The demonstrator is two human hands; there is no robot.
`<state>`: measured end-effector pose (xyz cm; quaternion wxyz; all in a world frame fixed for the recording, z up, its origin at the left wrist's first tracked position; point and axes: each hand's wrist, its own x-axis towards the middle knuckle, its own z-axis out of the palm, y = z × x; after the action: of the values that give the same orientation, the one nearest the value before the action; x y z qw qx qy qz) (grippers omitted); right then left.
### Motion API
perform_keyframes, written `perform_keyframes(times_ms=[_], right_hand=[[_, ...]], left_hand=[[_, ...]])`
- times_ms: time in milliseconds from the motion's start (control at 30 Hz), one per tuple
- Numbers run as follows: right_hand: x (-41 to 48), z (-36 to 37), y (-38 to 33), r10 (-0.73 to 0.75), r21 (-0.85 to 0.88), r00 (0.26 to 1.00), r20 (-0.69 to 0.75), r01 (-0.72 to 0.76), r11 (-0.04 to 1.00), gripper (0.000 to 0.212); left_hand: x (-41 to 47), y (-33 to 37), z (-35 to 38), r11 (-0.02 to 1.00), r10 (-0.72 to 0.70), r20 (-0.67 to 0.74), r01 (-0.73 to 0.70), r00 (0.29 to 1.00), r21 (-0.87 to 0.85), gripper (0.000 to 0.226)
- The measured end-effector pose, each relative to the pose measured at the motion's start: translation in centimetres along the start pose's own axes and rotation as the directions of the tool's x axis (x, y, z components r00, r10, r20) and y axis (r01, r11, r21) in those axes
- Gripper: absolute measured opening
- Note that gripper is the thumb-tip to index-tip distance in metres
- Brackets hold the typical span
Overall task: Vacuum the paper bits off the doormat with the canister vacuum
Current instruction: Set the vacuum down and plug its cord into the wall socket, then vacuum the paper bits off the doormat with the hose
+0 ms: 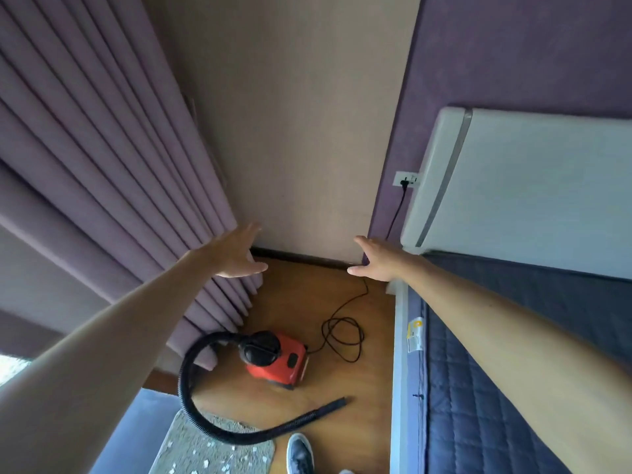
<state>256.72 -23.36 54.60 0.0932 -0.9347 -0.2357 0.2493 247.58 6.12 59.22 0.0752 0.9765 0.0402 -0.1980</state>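
A red canister vacuum (278, 357) sits on the wooden floor near the curtain. Its black ribbed hose (191, 405) loops left and down, then runs right across the floor, ending in a nozzle (333, 404). The grey doormat (191, 449) lies at the bottom, strewn with several white paper bits (207, 464); the hose crosses its far edge. My left hand (236, 256) and my right hand (376, 260) are both stretched out in the air far above the vacuum, fingers straight and spread, holding nothing.
The black power cord (342, 333) coils on the floor and runs up to a wall socket (406, 180). Purple curtains (102, 165) hang at left. A bed with a dark quilted cover (513, 388) and white headboard (513, 186) fills the right. My shoe (300, 455) stands by the mat.
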Motion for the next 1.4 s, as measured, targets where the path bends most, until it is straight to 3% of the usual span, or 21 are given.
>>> perform_keyframes(times_ms=[200,333,500,933,1100,1400], right_hand=[[-0.1,6.8,0.5,0.033,0.003,0.996,0.083,-0.033,0.999,0.087],[0.1,11.3,0.3,0.052,0.018,0.986,0.161,-0.056,0.998,0.086],[0.8,17.2,-0.5,0.095,0.039,0.961,0.26,-0.109,0.993,0.085],[3.4,31.3,-2.5,0.165,0.244,0.917,0.363,-0.264,0.933,0.082],[4.7,36.8,-2.0,0.201,0.264,0.894,0.4,-0.322,0.909,0.08],[8.0,46.8,1.8,0.16,0.216,0.869,0.468,-0.288,0.933,0.079]], left_hand=[[-0.1,-0.6,5.7,0.998,-0.024,0.057,0.027,0.998,-0.049,0.09],[0.8,-1.9,10.7,0.996,0.039,0.123,-0.028,0.992,-0.09,0.086],[2.0,-3.5,18.2,0.998,0.067,0.207,-0.063,0.976,-0.027,0.089],[2.4,-8.4,34.5,0.993,0.099,0.472,-0.117,0.876,0.008,0.092],[3.4,-10.0,39.2,0.991,0.112,0.501,-0.134,0.858,0.007,0.086],[7.3,-11.3,48.8,0.997,0.076,0.526,-0.066,0.847,-0.037,0.083]])
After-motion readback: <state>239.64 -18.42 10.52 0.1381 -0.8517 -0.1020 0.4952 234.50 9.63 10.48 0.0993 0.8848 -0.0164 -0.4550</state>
